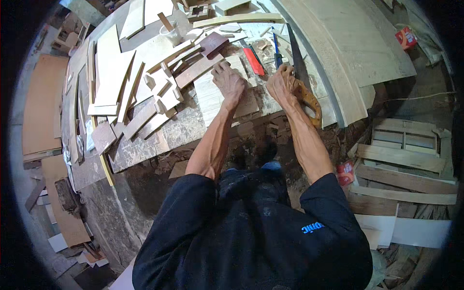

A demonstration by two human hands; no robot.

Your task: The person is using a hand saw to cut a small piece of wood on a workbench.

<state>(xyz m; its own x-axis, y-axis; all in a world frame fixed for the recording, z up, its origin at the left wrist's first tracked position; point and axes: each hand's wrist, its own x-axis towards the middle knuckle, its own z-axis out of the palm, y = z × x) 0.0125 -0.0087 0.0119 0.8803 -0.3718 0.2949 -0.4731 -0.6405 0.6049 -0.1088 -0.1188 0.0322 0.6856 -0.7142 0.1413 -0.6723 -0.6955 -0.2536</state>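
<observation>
My left hand (228, 83) presses down on a pale wooden board (207, 101) at the bench's front edge, its fingers bent. To its right, my right hand (281, 86) is curled closed; whatever its fingers hold is hidden. A handsaw with a brown wooden handle (311, 105) lies right beside that hand and wrist, its dark blade (296, 50) pointing away from me. Just beyond my right fingers is a slim blue tool (277, 48), its near end close to the knuckles. Between and beyond both hands rests a red-handled cutter (253, 60).
Cut wood strips and blocks (164, 89) crowd the bench's left side, with a white cup (170, 35) holding a stick behind them. A long metal edge (328, 82) and large plywood sheets (357, 43) lie right. Slatted wooden pieces (401, 159) are stacked at lower right.
</observation>
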